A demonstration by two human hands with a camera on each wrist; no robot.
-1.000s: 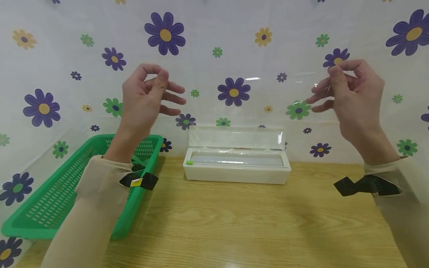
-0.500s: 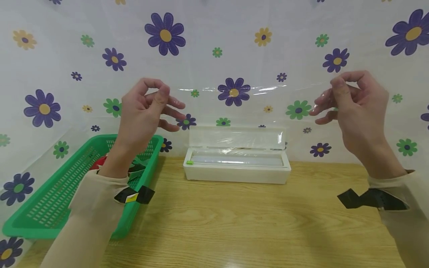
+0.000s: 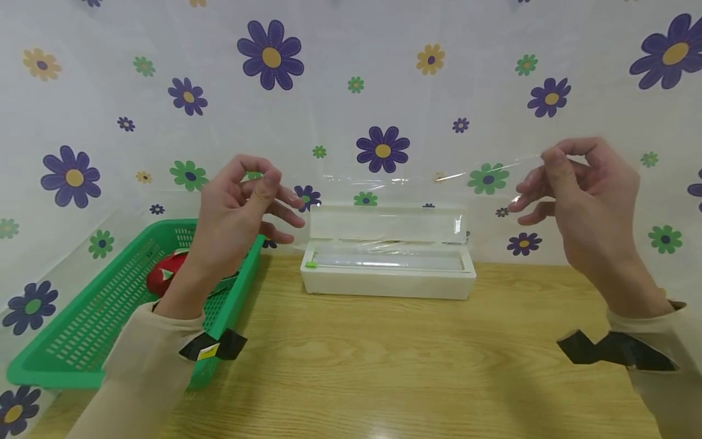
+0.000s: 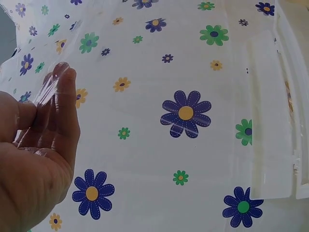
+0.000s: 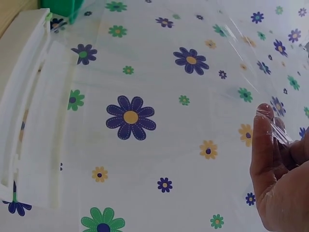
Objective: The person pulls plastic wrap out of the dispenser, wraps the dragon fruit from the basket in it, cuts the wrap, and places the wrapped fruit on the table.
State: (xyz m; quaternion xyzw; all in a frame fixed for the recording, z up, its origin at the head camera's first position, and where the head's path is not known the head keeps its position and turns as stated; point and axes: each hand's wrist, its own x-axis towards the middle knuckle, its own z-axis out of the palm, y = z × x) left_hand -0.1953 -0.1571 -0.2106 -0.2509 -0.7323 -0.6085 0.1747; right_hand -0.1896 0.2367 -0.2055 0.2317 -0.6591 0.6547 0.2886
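Observation:
A transparent sheet of cling film [image 3: 400, 181] stretches between both hands, visible mainly by its glints. My left hand [image 3: 233, 210] pinches its left corner between thumb and forefinger, the other fingers spread behind. On the other side my right hand [image 3: 587, 207] pinches the right corner the same way. In the left wrist view, creased film [image 4: 48, 92] runs over the left fingers; the right wrist view has film [image 5: 275, 125] gathered at the right fingertips. Behind and below the sheet stands a white cling film box [image 3: 384, 284], lid raised, with a film roll [image 3: 389, 261] inside.
A green plastic basket [image 3: 71, 379] stands at the left, partly behind the left forearm, holding a red item [image 3: 164, 274] and something dark green. The wood-grain table [image 3: 384, 360] extends in front of the box. A flower-printed sheet [image 3: 329, 61] covers the wall behind.
Both hands have come down toward the box, lowering the film, which still spans between them. The left forearm's shift has uncovered the red item in the basket. The box has not moved.

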